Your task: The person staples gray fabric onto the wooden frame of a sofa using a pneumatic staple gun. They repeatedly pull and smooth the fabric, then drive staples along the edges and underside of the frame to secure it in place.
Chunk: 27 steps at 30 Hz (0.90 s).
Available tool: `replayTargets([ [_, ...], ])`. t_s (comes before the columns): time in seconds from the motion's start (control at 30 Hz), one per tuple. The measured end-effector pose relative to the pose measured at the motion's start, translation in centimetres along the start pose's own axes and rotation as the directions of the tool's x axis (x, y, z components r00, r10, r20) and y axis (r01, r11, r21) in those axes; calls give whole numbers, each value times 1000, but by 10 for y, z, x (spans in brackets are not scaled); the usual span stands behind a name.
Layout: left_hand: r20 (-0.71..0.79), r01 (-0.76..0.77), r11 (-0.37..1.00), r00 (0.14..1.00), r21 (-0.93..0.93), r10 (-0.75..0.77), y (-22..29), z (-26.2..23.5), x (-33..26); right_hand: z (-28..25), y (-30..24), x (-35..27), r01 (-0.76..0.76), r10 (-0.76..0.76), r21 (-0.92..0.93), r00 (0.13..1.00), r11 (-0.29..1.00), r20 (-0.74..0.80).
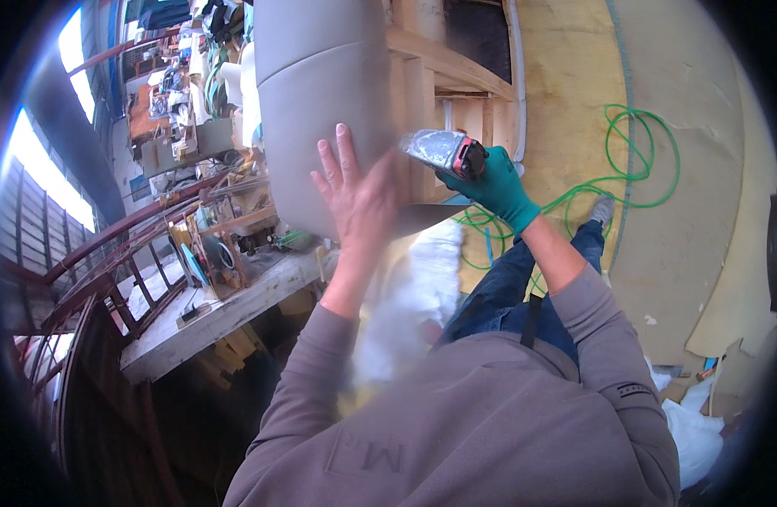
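One big grey padded furniture piece (321, 97), probably soft but heavy and best held by its wooden frame (418, 110), sits ahead, under the wide, flat left hand (361, 198), while the right hand (496, 184) grips a staple gun (435, 149).

Daylight glares from overexposed white window panels (46, 165) at left, fringed blue; deep shadow lies beneath the long grey-white bench (236, 308). Motion blurs the bare left hand (359, 198) and fluffy white padding (414, 296). Fisheye distortion curves lines toward black rims.
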<state>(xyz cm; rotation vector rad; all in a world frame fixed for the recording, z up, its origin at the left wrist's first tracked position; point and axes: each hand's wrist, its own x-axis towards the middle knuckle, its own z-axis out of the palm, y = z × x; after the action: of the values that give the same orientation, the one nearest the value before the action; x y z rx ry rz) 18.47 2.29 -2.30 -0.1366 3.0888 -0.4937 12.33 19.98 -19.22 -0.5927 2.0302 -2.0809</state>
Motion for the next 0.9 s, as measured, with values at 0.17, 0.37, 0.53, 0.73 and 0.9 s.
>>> replayTargets([
  [0.17, 1, 3, 1000, 1000, -25, -3, 1, -2, -1, 4, 11, 22, 104, -106, 30, 992, 994, 63],
  [0.37, -21, -9, 999, 1000, -46, 8, 2, -3, 0, -2, 15, 37, 327, -318, -133, 944, 936, 82],
  [0.53, 55, 12, 1000, 998, -26, -11, 1, -6, -1, -20, 12, 14, 177, -172, -89, 983, 980, 60],
  [0.73, 71, -3, 1000, 997, -31, 5, -1, -7, -1, -13, 9, -12, 234, -238, 67, 969, 970, 64],
  [0.9, 78, 16, 998, 997, -53, -12, 3, -10, -1, -22, 1, -19, 97, -109, 104, 988, 990, 113],
])
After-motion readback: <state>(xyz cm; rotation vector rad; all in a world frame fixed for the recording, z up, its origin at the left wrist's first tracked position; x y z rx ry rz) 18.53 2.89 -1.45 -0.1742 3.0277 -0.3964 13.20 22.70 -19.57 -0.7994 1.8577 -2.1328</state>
